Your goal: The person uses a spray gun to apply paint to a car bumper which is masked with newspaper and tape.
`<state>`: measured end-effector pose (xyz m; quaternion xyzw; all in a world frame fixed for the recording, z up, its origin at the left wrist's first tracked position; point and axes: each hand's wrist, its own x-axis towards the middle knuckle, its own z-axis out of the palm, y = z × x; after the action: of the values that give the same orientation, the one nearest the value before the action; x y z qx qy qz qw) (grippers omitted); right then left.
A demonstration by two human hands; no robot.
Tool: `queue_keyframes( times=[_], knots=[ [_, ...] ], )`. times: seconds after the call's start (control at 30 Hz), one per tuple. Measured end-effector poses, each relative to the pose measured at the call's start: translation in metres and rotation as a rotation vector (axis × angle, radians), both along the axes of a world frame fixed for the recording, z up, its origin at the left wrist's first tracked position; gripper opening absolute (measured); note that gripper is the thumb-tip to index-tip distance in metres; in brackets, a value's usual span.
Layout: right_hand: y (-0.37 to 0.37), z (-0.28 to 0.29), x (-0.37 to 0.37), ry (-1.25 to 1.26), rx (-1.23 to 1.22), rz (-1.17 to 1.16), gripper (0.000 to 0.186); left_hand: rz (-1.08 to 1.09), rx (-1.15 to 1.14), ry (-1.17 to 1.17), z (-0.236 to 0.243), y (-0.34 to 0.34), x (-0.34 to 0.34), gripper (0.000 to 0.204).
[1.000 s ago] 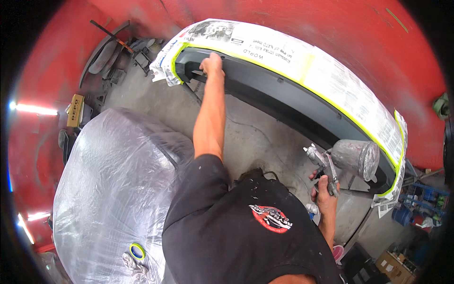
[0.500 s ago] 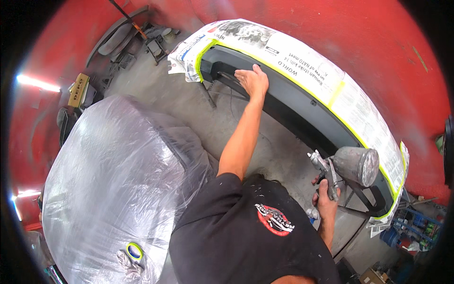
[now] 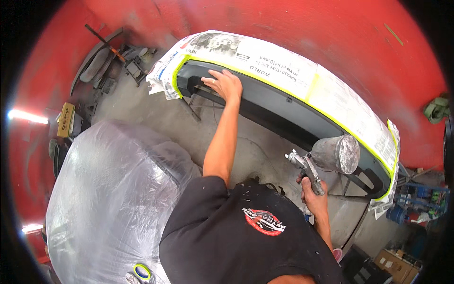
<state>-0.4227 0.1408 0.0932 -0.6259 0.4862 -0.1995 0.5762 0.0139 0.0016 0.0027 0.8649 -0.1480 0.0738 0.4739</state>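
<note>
A long curved dark bumper (image 3: pixel 265 97) stretches across in front of me, raised off the floor on a stand. Newspaper (image 3: pixel 288 61) covers its far side, edged with bright yellow-green masking tape (image 3: pixel 227 66). My left hand (image 3: pixel 226 86) is at the bumper's left part, fingers spread, palm toward the dark surface; whether it touches cannot be told. On the right, my right hand (image 3: pixel 313 195) is wrapped round the handle of a spray gun (image 3: pixel 305 166). The gun's large grey cup (image 3: pixel 336 154) hangs over the bumper's right part, and its nozzle points left.
Clear plastic sheeting (image 3: pixel 113 189) drapes a large bulky form at left, with a tape roll (image 3: pixel 142 271) on it. Red walls (image 3: pixel 265 19) surround the area. A jack (image 3: pixel 135 71) stands far left; a blue cart (image 3: pixel 423 203) and a cardboard box (image 3: pixel 396 265) are at right.
The view has shifted, so the bumper sits lower and further left. My left hand's fingers have spread and turned over the bumper. The spray gun has moved slightly left along it.
</note>
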Motion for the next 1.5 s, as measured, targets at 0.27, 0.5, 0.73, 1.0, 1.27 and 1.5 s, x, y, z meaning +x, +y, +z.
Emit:
queue_keyframes(
  times=[0.27, 0.5, 0.73, 1.0, 1.27, 1.5],
  knots=[
    [0.001, -0.019, -0.018, -0.038, -0.126, -0.180, 0.045, -0.929, 0.228, -0.902, -0.012, 0.051, -0.195, 0.074],
    [0.034, -0.051, -0.070, -0.095, -0.188, -0.494, 0.051, -1.586, 0.433, -1.272, 0.035, -0.011, -0.266, 0.115],
    [0.062, -0.068, -0.102, -0.213, -0.113, -0.940, 0.054, -1.653, 0.359, -1.354, 0.053, -0.056, -0.382, 0.119],
    [0.068, -0.051, -0.101, -0.381, -0.114, -1.057, 0.048, -1.588, 0.133, -1.439, 0.029, -0.076, -0.488, 0.095],
    [0.057, -0.039, -0.039, -0.247, -0.218, -0.736, 0.040, -1.301, 0.231, -1.236, 0.048, 0.007, -0.186, 0.103],
    [0.049, -0.035, -0.038, -0.230, -0.050, -0.526, 0.043, -1.310, 0.570, -1.082, 0.041, 0.026, -0.014, 0.103]
  ],
)
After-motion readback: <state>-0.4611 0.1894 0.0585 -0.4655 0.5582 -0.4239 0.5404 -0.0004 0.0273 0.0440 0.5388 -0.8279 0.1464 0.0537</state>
